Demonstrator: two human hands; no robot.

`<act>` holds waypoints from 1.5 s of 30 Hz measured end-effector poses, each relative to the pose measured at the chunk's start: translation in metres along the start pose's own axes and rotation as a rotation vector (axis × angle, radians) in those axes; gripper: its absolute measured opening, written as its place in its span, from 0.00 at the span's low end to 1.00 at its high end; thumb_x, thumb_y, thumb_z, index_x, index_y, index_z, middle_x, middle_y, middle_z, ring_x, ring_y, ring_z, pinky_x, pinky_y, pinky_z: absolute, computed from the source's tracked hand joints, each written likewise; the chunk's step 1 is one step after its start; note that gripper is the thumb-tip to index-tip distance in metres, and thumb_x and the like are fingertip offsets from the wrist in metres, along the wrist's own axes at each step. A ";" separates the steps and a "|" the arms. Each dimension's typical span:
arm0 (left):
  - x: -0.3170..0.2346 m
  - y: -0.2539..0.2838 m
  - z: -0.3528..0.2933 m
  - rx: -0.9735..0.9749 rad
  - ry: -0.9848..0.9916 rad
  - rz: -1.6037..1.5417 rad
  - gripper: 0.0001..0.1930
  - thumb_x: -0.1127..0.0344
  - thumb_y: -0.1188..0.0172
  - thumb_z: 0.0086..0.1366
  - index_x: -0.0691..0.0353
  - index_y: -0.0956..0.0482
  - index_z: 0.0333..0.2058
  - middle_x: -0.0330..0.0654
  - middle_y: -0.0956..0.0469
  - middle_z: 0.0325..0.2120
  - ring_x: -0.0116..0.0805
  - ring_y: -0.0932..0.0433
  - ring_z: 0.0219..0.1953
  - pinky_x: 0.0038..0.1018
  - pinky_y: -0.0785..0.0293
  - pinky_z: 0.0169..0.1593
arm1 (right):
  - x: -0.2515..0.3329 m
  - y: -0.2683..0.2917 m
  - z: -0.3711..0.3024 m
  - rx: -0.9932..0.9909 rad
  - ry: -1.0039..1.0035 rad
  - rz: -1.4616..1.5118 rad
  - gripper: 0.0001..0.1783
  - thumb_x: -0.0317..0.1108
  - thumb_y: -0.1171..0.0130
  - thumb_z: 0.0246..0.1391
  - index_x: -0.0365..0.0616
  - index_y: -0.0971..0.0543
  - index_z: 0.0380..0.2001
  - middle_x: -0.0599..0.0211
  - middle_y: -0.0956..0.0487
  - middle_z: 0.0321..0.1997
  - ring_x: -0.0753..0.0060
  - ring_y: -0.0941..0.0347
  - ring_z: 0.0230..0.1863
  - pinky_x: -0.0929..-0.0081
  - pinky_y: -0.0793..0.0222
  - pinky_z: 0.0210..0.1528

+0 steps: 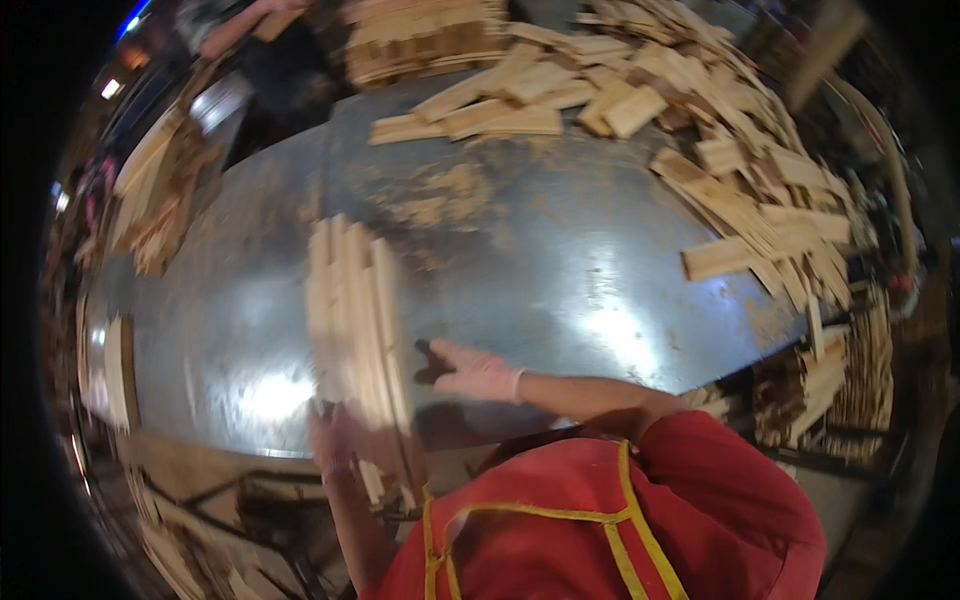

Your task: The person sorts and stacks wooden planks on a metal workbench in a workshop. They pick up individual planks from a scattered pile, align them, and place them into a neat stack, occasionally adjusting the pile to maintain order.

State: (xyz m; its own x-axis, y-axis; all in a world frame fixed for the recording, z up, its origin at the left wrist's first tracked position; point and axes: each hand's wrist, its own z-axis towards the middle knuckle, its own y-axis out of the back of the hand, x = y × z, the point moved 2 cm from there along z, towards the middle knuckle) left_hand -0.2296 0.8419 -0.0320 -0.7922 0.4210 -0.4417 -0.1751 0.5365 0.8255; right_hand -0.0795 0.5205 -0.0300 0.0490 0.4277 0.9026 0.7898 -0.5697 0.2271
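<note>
A bundle of pale wooden slats point(355, 310) lies lengthwise toward me on the metal table, its near end over the table's front edge. My left hand point(333, 438) is against the left side of the bundle near that end; motion blur smears its fingers, so their grip is unclear. My right hand point(472, 371), in a light pinkish glove with dark fingertips, is just right of the slats. Its thumb and fingers are apart, and nothing shows between them. The left part of the bundle is blurred too.
Loose boards point(720, 180) are heaped along the table's far and right sides. A neat stack of wood point(428, 45) stands at the back, another point(165, 190) at the left. Sawdust point(440, 195) is scattered on the metal table point(540, 300). Another person's arm point(235, 30) shows far left.
</note>
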 end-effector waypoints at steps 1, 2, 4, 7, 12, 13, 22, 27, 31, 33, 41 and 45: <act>0.008 -0.001 -0.011 -0.184 -0.127 -0.014 0.43 0.51 0.34 0.68 0.70 0.39 0.74 0.63 0.28 0.67 0.58 0.24 0.65 0.44 0.27 0.67 | -0.019 0.045 -0.016 -0.117 0.001 -0.171 0.45 0.49 0.38 0.58 0.41 0.36 0.75 0.44 0.32 0.76 0.45 0.35 0.76 0.60 0.39 0.76; -0.017 0.008 -0.041 -0.215 -0.108 -0.135 0.42 0.52 0.34 0.69 0.70 0.37 0.73 0.63 0.30 0.68 0.59 0.29 0.70 0.44 0.31 0.71 | -0.002 0.107 -0.048 -0.147 -0.048 -0.325 0.42 0.46 0.39 0.57 0.44 0.33 0.73 0.45 0.29 0.73 0.42 0.34 0.74 0.56 0.37 0.75; -0.027 -0.007 -0.057 -0.265 -0.298 0.122 0.37 0.59 0.34 0.70 0.71 0.36 0.72 0.63 0.31 0.69 0.58 0.31 0.71 0.44 0.31 0.72 | -0.063 0.230 -0.105 -0.368 -0.134 -0.662 0.39 0.39 0.36 0.52 0.45 0.28 0.68 0.45 0.24 0.66 0.40 0.31 0.70 0.53 0.34 0.72; -0.086 -0.053 -0.103 -0.139 -0.401 0.123 0.33 0.64 0.35 0.70 0.72 0.32 0.69 0.63 0.31 0.68 0.59 0.29 0.70 0.46 0.31 0.71 | -0.184 0.375 -0.233 -0.366 -0.446 -1.302 0.50 0.36 0.28 0.52 0.49 0.39 0.76 0.52 0.34 0.77 0.46 0.43 0.80 0.47 0.52 0.81; -0.165 -0.130 -0.158 0.096 -0.689 0.167 0.36 0.63 0.27 0.60 0.71 0.28 0.64 0.63 0.26 0.63 0.63 0.26 0.64 0.48 0.30 0.68 | -0.240 0.436 -0.272 -0.241 -0.557 -1.514 0.51 0.39 0.32 0.53 0.52 0.41 0.78 0.54 0.33 0.76 0.49 0.41 0.78 0.43 0.50 0.78; -0.179 -0.146 -0.168 0.121 -0.722 0.174 0.37 0.62 0.26 0.59 0.71 0.27 0.64 0.62 0.26 0.63 0.63 0.26 0.64 0.49 0.30 0.68 | -0.228 0.434 -0.261 -0.156 -0.544 -1.432 0.48 0.41 0.32 0.52 0.51 0.39 0.76 0.55 0.30 0.72 0.48 0.37 0.74 0.43 0.46 0.75; -0.340 -0.257 -0.216 0.299 -1.177 0.581 0.50 0.36 0.26 0.53 0.62 0.29 0.68 0.51 0.33 0.70 0.55 0.41 0.74 0.51 0.47 0.76 | -0.104 0.324 -0.174 -0.348 0.168 -0.820 0.42 0.51 0.29 0.48 0.47 0.28 0.66 0.52 0.22 0.57 0.48 0.25 0.59 0.49 0.33 0.64; -0.318 -0.293 -0.191 0.300 -1.376 0.678 0.51 0.35 0.25 0.50 0.54 0.30 0.69 0.50 0.33 0.68 0.52 0.41 0.75 0.50 0.49 0.77 | -0.215 0.334 -0.208 -0.846 -0.415 -0.548 0.51 0.53 0.29 0.52 0.43 0.36 0.74 0.39 0.24 0.67 0.41 0.28 0.69 0.54 0.34 0.71; -0.309 -0.286 -0.191 0.323 -1.270 0.649 0.50 0.36 0.28 0.53 0.53 0.32 0.70 0.50 0.33 0.68 0.54 0.41 0.73 0.52 0.48 0.77 | -0.184 0.337 -0.164 -0.967 -0.490 -0.038 0.54 0.52 0.29 0.52 0.35 0.40 0.74 0.34 0.23 0.65 0.34 0.27 0.67 0.54 0.33 0.69; -0.319 -0.282 -0.194 0.216 -1.305 0.670 0.48 0.38 0.28 0.54 0.54 0.32 0.70 0.49 0.30 0.65 0.52 0.37 0.71 0.51 0.46 0.76 | -0.208 0.347 -0.136 -1.099 -0.316 0.146 0.43 0.40 0.27 0.50 0.34 0.32 0.66 0.46 0.17 0.56 0.45 0.20 0.58 0.55 0.26 0.62; -0.221 -0.197 -0.168 0.530 -0.931 0.557 0.39 0.36 0.31 0.57 0.59 0.25 0.57 0.50 0.19 0.50 0.49 0.19 0.52 0.43 0.23 0.55 | -0.070 0.289 -0.158 -0.370 -0.087 1.150 0.22 0.44 0.32 0.64 0.41 0.20 0.54 0.61 0.15 0.45 0.63 0.16 0.39 0.63 0.15 0.44; -0.092 -0.187 -0.180 1.169 -0.250 -0.451 0.31 0.49 0.28 0.63 0.60 0.22 0.60 0.45 0.17 0.49 0.39 0.18 0.50 0.34 0.21 0.55 | -0.042 0.197 -0.147 -0.380 -0.133 0.960 0.31 0.44 0.28 0.57 0.39 0.23 0.58 0.62 0.16 0.45 0.64 0.16 0.43 0.65 0.16 0.47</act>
State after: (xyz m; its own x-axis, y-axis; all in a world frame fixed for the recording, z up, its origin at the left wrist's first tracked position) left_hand -0.2293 0.5713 -0.0820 -0.6441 0.0912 -0.7595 0.3181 0.9349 -0.1575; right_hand -0.0162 0.2869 0.0305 0.6406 -0.2618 0.7218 0.1390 -0.8850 -0.4443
